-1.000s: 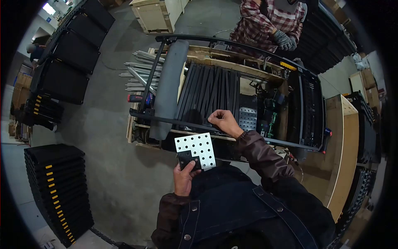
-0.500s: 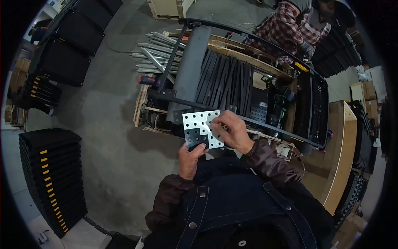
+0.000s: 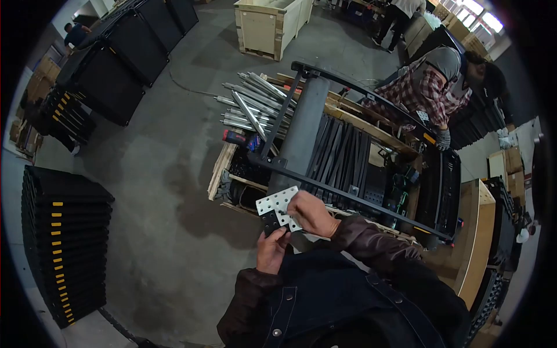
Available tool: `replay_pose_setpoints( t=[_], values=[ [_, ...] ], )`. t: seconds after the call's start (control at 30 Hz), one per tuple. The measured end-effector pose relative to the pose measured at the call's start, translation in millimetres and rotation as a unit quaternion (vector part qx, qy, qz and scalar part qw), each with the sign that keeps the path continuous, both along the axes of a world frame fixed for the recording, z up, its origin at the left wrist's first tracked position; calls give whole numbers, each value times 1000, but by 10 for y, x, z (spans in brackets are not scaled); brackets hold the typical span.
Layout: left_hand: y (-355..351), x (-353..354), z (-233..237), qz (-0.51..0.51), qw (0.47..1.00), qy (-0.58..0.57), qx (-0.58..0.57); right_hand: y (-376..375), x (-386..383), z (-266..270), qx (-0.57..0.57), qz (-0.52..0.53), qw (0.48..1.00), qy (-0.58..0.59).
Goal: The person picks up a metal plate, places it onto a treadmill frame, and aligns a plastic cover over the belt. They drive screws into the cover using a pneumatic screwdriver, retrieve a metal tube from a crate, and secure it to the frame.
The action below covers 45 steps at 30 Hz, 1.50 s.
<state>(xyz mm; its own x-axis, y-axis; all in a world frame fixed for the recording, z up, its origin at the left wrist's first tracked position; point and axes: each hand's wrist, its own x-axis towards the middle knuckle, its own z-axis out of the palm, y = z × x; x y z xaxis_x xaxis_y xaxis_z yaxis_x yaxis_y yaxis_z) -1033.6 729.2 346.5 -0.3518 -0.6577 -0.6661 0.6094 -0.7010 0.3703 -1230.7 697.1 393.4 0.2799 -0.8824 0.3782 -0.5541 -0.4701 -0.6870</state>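
My left hand [image 3: 271,253] grips the lower corner of a flat sheet [image 3: 276,202] dotted with rows of holes. Most of the sheet is shiny white; its lower left part is black. My right hand [image 3: 314,214] is closed, fingertips bunched over the sheet's right side. Whatever is pinched there is hidden and slightly blurred. Just beyond both hands lies a long black metal frame [image 3: 361,207] with a grey roller [image 3: 306,130] across its left end.
Black strips [image 3: 342,153] lie inside the frame, silver tubes [image 3: 255,104] to its left. A co-worker in a checked shirt [image 3: 426,93] leans at the far side. Stacked black panels [image 3: 69,243] stand left, a wooden crate [image 3: 258,29] behind, and a wooden box [image 3: 473,243] right.
My view has shifted, showing more of the far room. The sheet is tilted now, and my right hand stays over its right side. The co-worker's hand has moved down onto the frame.
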Motion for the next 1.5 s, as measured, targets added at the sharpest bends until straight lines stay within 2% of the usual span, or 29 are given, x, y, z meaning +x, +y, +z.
replay_pose_setpoints(
  t=[0.07,0.1,0.17,0.2,0.43,0.63,0.7,0.73,0.8,0.87,0.93,0.97,1.0,1.03,1.07,1.13,1.2,1.27,1.33,1.37,1.47,1.5],
  values=[
    [-45,126,-12,29,999,-12,-23,-321,39,-218,120,-136,962,-203],
    [-64,203,48,39,997,-45,-50,-540,14,-264,89,-187,951,-231],
    [-52,394,25,49,993,-68,-77,-928,-148,-546,202,-285,885,-309],
    [-18,499,-48,50,994,-67,-76,-1057,-211,-562,268,-296,865,-305],
    [285,1094,-789,73,986,-143,48,-1138,-214,-664,329,-275,843,-324],
    [97,1115,-1090,61,983,-160,61,-1142,-172,-713,269,-266,885,-271],
    [-67,1050,-1145,45,988,-149,20,-1120,-136,-607,203,-297,925,-118],
    [-164,1019,-1177,44,988,-147,-1,-1107,-102,-580,213,-297,923,-120],
    [-436,960,-1349,25,987,-157,-9,-1106,-62,-606,141,-307,940,-47],
    [-734,888,-1523,-6,989,-145,-37,-1114,-64,-638,133,-297,944,-61],
    [-1017,857,-2040,-48,991,-121,-38,-1109,-77,-529,225,-293,925,-87],
    [-1136,780,-2129,-54,990,-128,-26,-1098,-95,-546,221,-292,929,-60],
    [-1156,788,-2309,-69,990,-125,-24,-1059,-84,-545,205,-288,933,-66],
    [-1220,809,-2563,-112,976,-188,7,-1027,-86,-518,187,-289,936,-70],
    [-1327,779,-2799,-159,955,-250,32,-926,-59,-401,86,-284,954,-45],
    [-1322,839,-3180,-105,960,-261,4,-592,-80,-162,6,-247,968,45],
    [-1200,704,-2914,-41,956,-289,-13,-132,-162,-87,8,-154,988,18],
    [-1022,645,-2850,21,948,-317,-1,414,-324,-347,197,-77,977,-31],
    [-757,730,-2747,38,958,-285,-21,839,-566,-806,277,-128,951,-49],
    [-625,770,-2747,22,958,-286,-9,991,-749,-1056,314,-187,929,-60],
    [-169,982,-2669,-55,960,-271,49,1159,-1262,-1963,422,-331,834,-126],
    [45,1063,-2628,-78,956,-273,71,1012,-1358,-1911,365,-380,848,-62]
  ],
)
